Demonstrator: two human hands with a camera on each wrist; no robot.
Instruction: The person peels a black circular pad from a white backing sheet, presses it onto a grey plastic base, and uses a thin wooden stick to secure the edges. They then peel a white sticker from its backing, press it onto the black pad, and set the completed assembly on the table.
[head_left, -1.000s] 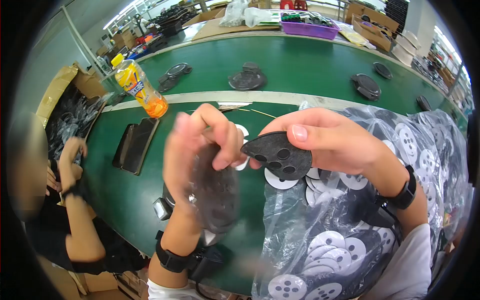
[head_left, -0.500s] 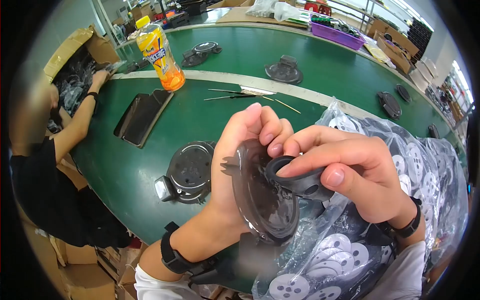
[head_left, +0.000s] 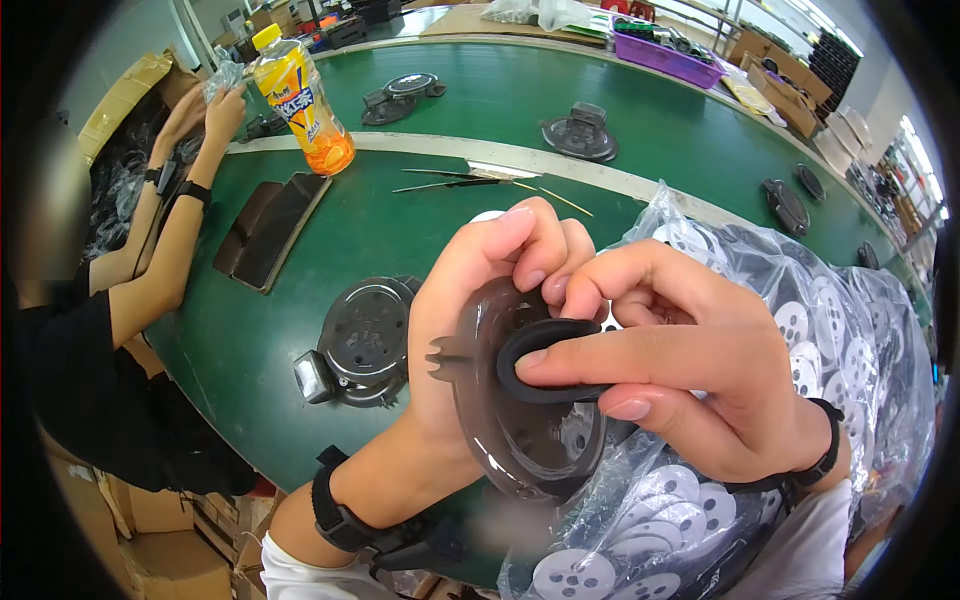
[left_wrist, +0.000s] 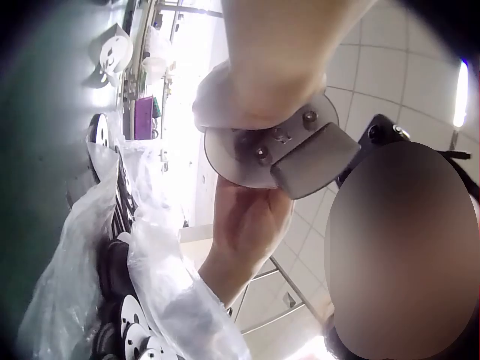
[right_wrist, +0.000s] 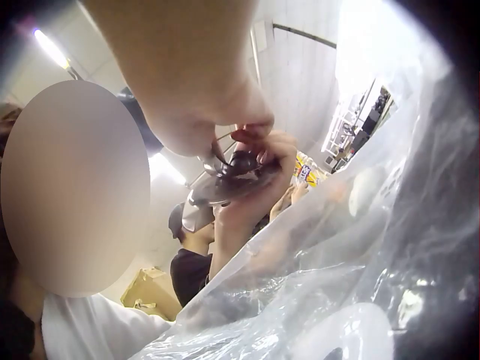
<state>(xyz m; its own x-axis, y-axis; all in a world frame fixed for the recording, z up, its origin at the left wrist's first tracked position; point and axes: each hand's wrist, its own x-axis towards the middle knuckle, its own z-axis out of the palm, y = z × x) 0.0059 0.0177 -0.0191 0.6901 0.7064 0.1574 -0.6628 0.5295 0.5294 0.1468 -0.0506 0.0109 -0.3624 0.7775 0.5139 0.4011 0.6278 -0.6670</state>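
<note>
My left hand (head_left: 445, 310) grips a smoky translucent round plastic housing (head_left: 483, 425) from its left side, tilted so its hollow side faces up. The right hand (head_left: 715, 375) pinches a black foam pad (head_left: 520, 375), bent into a curl, with the index finger pressing inside the bend. The pad lies over the housing's hollow, close to my left fingertips. In the left wrist view, the housing's outside (left_wrist: 232, 159) shows small studs and a flat tab. The right wrist view has the housing (right_wrist: 240, 187) beneath my right fingers.
A similar housing (head_left: 368, 330) lies on the green table to the left. Beyond are a dark case (head_left: 270, 235), thin sticks (head_left: 555, 198) and an orange drink bottle (head_left: 305, 110). A plastic bag (head_left: 850, 400) of white-faced discs covers the right side. Another person's arm (head_left: 150, 275) is at left.
Both hands came together: the black pad, earlier held flat and apart from the housing, is now bent and pressed over its hollow. The other person's hands have lifted a clear bag.
</note>
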